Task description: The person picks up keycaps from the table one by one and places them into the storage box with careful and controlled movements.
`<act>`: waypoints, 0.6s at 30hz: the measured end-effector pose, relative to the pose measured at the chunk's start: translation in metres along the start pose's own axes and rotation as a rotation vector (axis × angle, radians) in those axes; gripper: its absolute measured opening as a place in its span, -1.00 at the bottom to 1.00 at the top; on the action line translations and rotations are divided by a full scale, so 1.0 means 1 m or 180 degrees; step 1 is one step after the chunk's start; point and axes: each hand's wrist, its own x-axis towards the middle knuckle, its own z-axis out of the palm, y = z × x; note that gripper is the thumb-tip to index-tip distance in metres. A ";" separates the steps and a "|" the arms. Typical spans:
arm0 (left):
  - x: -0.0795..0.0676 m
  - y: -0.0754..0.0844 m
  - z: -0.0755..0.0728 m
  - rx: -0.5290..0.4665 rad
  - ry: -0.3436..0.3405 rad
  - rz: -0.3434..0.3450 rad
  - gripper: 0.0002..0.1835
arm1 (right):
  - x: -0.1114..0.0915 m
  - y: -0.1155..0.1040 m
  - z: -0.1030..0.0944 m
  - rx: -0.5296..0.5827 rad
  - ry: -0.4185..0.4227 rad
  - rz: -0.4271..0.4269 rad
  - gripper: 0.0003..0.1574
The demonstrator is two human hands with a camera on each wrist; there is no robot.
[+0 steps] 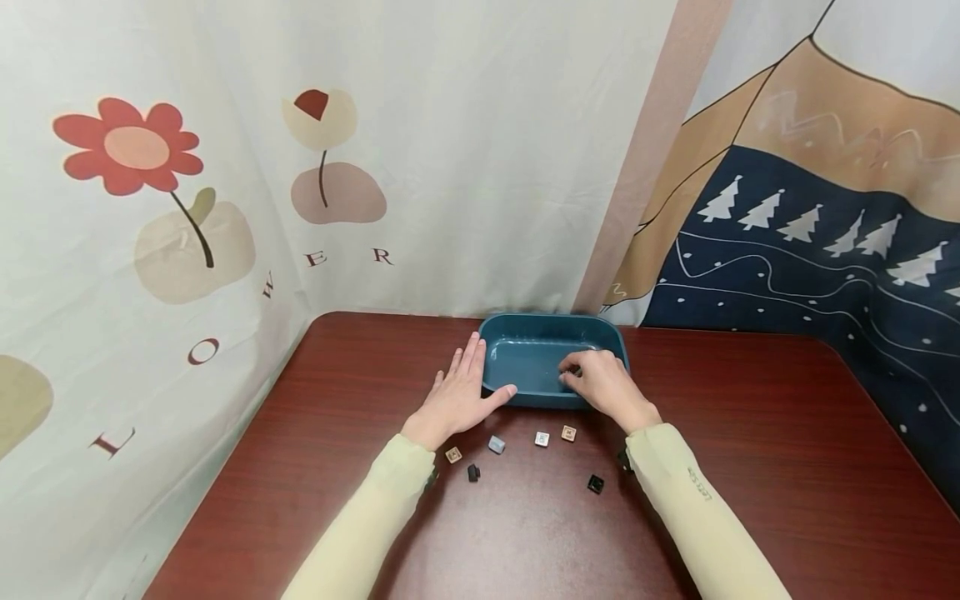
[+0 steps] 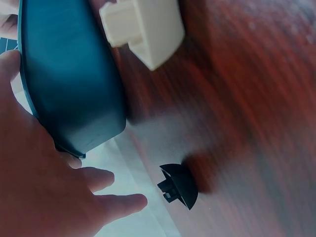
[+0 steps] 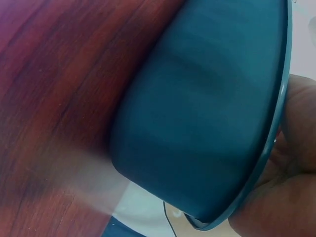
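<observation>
A teal oblong tray [image 1: 547, 402] stands near the table's back edge. My left hand [image 1: 457, 398] rests against its left end, fingers straight and spread, thumb over the front rim. Inside the right end reaches my right hand [image 1: 603, 383], fingers curled and tips close together; something dark shows at the fingertips, and I cannot tell whether they pinch it. In front lie small keycap-like pieces: a white one [image 1: 542, 438], a tan one [image 1: 568, 433], a grey-blue one [image 1: 497, 445]. A cream piece [image 2: 160, 29] and a black domed piece [image 2: 183, 185] show stems in the left wrist view.
Another tan piece [image 1: 453, 455] and a dark piece [image 1: 473, 473] lie near my left sleeve, a black piece [image 1: 596, 484] near the right. Under everything is a reddish-brown wooden table [image 1: 750, 417]. Printed cloth [image 1: 480, 167] hangs directly behind it.
</observation>
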 end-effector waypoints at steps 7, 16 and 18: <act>0.001 0.000 0.001 0.0038 -0.0043 -0.0015 0.15 | -0.002 0.002 -0.003 -0.0036 0.0000 0.0062 -0.74; 0.000 0.000 0.000 0.0032 -0.0044 -0.0011 0.15 | -0.025 -0.002 -0.011 -0.0413 0.0558 -0.0203 -0.68; 0.000 0.000 0.000 0.0040 -0.0041 -0.0003 0.15 | -0.033 -0.004 -0.011 -0.0567 0.0676 -0.0266 -0.67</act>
